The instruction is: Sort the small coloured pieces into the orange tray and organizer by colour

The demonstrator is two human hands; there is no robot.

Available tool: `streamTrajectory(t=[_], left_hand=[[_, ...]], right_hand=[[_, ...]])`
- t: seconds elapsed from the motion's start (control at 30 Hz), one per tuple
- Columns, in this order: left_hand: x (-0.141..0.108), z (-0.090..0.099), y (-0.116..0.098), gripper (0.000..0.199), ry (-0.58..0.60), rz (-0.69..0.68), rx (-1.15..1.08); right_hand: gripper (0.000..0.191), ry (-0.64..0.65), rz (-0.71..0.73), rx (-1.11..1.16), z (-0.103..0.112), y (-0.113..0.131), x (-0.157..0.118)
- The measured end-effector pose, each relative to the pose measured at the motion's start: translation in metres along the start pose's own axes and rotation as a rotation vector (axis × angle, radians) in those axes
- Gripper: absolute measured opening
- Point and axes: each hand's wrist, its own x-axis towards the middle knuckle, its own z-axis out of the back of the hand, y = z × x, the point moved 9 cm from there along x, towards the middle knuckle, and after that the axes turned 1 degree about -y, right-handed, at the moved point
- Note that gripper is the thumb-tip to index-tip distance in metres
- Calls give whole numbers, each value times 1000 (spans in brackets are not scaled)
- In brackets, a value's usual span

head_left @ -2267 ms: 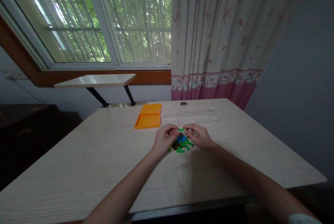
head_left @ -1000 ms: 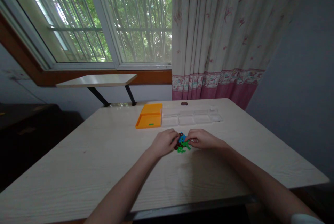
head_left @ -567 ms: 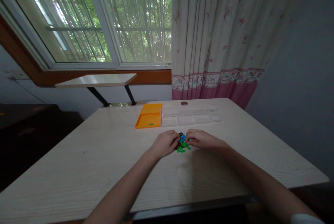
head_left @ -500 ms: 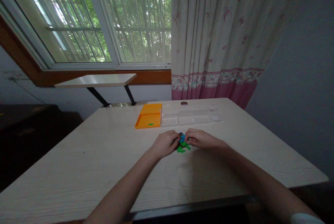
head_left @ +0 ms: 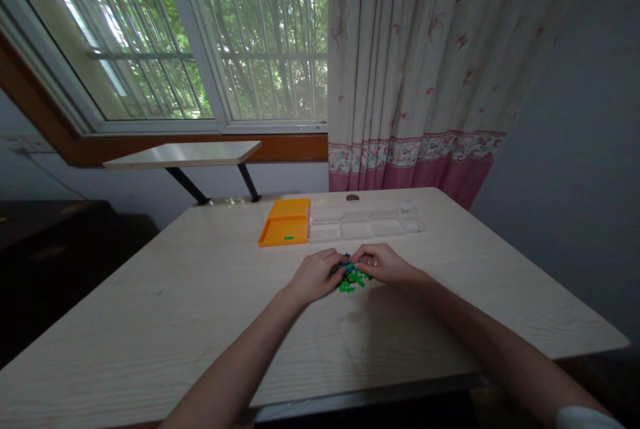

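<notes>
A small pile of green, blue and dark plastic pieces lies on the table between my hands. My left hand rests at the pile's left side, its fingers curled against the pieces; whether it grips one is hidden. From the right, my right hand reaches over the pile with thumb and fingertips pinched together. What sits in that pinch is too small to make out. Beyond the hands stands an open orange box, with a single green piece inside it.
Clear plastic trays stand in a row to the right of the orange box. A dark oval object lies near the table's back edge. At the back left, a raised shelf on black legs overhangs the pale wooden table.
My right hand has shifted slightly left and over the pile, its fingertips now closer to my left hand. My left hand has stayed almost in place.
</notes>
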Motion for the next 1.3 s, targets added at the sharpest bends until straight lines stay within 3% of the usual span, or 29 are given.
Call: streamTrajectory(t=[0.4, 0.7, 0.93, 1.3], left_hand=[[-1, 8, 2, 17, -94, 19, -88], [-1, 16, 0, 18, -161, 14, -97], [-4, 31, 9, 13, -369, 89, -118], [-2, 28, 6, 15, -340, 64, -132]], right_hand=[[20, -100, -49, 205, 0, -9, 3], [21, -140, -58, 192, 3, -5, 5], [27, -275, 77, -13, 16, 8, 1], [19, -314, 170, -193, 21, 22, -2]])
